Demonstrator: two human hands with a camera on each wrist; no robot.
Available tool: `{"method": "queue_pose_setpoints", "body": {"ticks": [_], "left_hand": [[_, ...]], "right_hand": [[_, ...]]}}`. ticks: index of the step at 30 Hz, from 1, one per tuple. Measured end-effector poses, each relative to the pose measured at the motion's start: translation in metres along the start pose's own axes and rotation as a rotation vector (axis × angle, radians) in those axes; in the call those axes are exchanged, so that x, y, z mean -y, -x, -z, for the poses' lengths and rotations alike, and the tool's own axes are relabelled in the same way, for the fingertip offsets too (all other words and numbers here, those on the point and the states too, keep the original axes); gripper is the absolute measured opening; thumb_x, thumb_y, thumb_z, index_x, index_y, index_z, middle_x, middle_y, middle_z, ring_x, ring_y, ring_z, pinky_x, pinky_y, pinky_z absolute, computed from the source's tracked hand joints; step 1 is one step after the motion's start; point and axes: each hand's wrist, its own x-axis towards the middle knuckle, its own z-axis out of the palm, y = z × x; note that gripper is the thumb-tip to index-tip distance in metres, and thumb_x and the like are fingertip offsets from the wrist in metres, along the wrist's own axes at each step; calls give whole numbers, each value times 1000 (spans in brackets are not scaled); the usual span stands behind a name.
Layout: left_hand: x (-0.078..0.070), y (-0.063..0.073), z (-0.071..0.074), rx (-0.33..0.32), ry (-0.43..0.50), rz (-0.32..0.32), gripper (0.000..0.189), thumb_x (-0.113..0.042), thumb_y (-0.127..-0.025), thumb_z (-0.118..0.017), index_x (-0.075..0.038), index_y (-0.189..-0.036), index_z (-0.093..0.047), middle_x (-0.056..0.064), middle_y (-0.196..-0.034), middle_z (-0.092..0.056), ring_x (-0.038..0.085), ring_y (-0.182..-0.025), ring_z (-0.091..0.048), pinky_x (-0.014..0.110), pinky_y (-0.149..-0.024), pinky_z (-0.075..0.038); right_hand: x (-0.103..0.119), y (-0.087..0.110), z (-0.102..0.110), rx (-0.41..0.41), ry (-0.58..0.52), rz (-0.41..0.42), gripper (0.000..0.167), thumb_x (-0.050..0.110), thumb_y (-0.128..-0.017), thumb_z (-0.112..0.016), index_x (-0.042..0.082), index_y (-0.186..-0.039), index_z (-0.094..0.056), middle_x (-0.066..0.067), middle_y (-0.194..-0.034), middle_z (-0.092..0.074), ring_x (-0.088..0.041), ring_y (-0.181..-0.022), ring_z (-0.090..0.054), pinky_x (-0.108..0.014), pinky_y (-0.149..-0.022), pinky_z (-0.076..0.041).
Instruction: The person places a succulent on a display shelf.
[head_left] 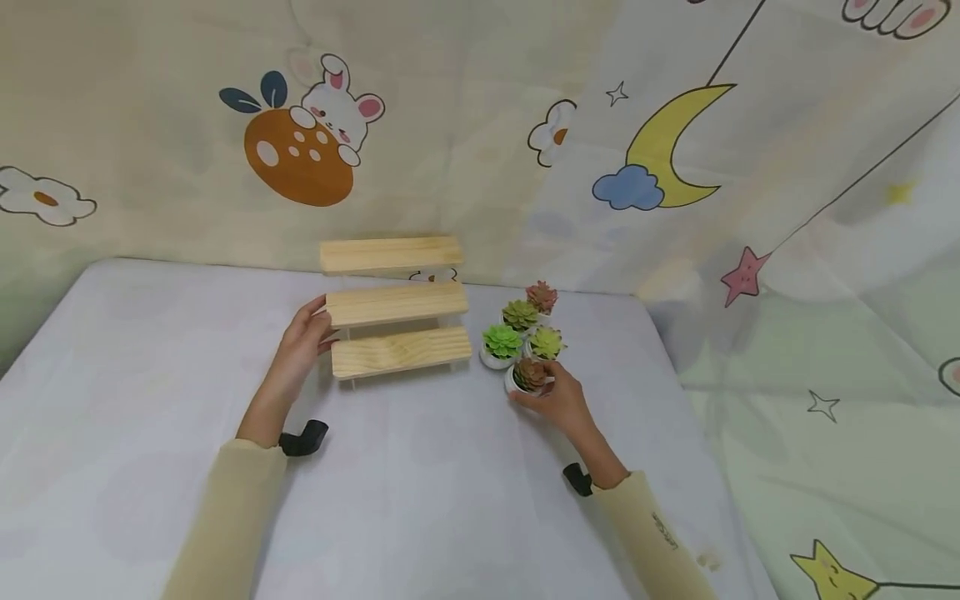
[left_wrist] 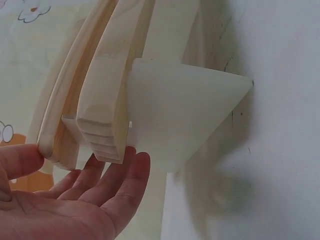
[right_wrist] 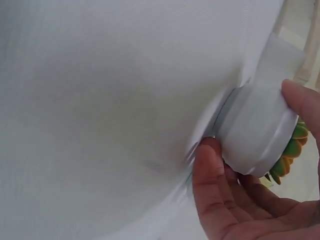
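A three-tier wooden display shelf point(head_left: 397, 305) with pale boards stands at the back of the table. My left hand point(head_left: 298, 340) holds its left end: the thumb touches the middle board point(left_wrist: 60, 145) and the fingers curve beneath the boards, beside a translucent side support point(left_wrist: 180, 110). To the right of the shelf, my right hand point(head_left: 562, 404) grips a brownish potted succulent point(head_left: 529, 375), thumb and fingers on opposite sides of its white pot point(right_wrist: 257, 131). Behind it cluster a bright green succulent point(head_left: 501, 340), a yellow-green one point(head_left: 547, 342), a darker green one point(head_left: 520, 314) and a reddish one point(head_left: 542, 296).
A white cloth covers the table point(head_left: 420, 500). Right behind the shelf hangs a printed curtain point(head_left: 465, 125) with a rabbit, a moon and flowers. Black wrist mounts point(head_left: 303, 438) show beside both sleeves.
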Motion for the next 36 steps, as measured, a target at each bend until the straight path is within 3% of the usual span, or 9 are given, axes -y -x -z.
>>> {"method": "queue_pose_setpoints", "body": {"ticks": [8,17,20,25,30,36], "left_hand": [[0,-2,5,-6,25,-11,61,-36,-107,-32,-7,-156,-11,25,-153,-29,40,-139,-35,46,-107,-34],[1,-4,11,13,25,-14,62,-36,-107,-34,-6,-156,-10,25,-153,-30,39,-139,-35,46,-106,-34],[2,-5,11,17,32,-19,62,-35,-107,-34,-6,-156,-11,25,-153,-30,40,-139,-35,46,-105,-34],[3,-6,10,22,38,-8,61,-35,-107,-34,-6,-156,-12,25,-153,-30,39,-140,-35,49,-107,-33],[5,-4,9,17,42,2,61,-35,-107,-34,-4,-155,-13,25,-152,-32,39,-140,-34,51,-108,-33],[9,-1,5,15,52,12,61,-36,-107,-34,-4,-155,-15,26,-150,-34,39,-139,-35,53,-109,-32]], "right_hand": [[2,-3,-1,-18,120,39,76,34,-78,-82,-7,-132,-48,-24,-116,-62,-34,-100,-61,-44,-76,-52],[18,13,3,-14,109,98,70,32,-78,-82,-4,-129,-52,-21,-112,-64,-29,-92,-63,-38,-72,-54],[30,18,6,-15,82,148,69,30,-77,-83,-3,-129,-52,-17,-103,-64,-24,-80,-62,-33,-66,-52],[57,19,10,-45,16,253,67,25,-75,-84,-3,-128,-52,-13,-96,-64,-24,-75,-62,-30,-67,-52],[85,4,9,-94,-13,338,64,22,-75,-83,-4,-126,-53,-16,-95,-65,-25,-74,-63,-29,-67,-53],[122,-20,4,-102,-127,368,62,18,-78,-81,-1,-130,-54,-17,-107,-64,-26,-80,-61,-29,-69,-52]]}}
